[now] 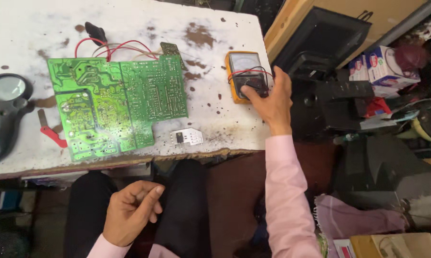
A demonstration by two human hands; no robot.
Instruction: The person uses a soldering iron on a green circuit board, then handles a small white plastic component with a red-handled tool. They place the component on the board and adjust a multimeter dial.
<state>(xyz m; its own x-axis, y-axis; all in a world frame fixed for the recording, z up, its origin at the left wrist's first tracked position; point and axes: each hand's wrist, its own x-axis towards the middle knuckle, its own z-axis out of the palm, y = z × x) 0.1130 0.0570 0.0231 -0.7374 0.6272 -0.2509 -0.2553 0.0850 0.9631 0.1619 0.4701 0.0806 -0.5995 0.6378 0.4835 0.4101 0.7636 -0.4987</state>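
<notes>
- The right hand point(272, 101) was stretched out to the orange multimeter point(244, 75), which lay at the right end of the stained white table point(129, 21); its fingertips were laid on the meter's dial, not closed around the case.
- The left hand point(131, 211) was held loosely curled and empty over the lap, below the table edge and well apart from the right.
- A green circuit board point(113, 102) was seen left of the meter, red wires point(111, 48) running from its top edge.
- A small metal plate point(187, 137) lay just below the board.
- A black magnifying glass point(4, 107) and a red-handled tool point(51, 133) were placed at the far left.
</notes>
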